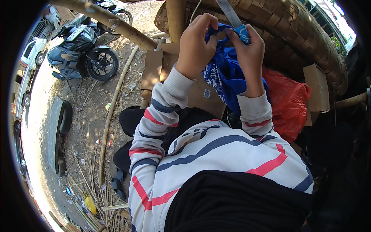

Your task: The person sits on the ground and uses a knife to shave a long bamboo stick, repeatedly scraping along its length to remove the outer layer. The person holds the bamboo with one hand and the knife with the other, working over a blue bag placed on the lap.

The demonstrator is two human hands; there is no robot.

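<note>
Blue cloth [234,79] hangs in front of the person, hands close together but apart at its top: left hand [198,44] pinching a gathered strip, right hand [249,48] closed round the handle of a knife [229,14], thumb at the fabric. Work looks partway: cloth bunched and held, blade pointing clear of it; no severed piece shows, so what remains is uncertain. Right of the cloth, red plastic bag [288,101], contents hidden; farther right, cardboard box [317,86], inside not visible.
</note>
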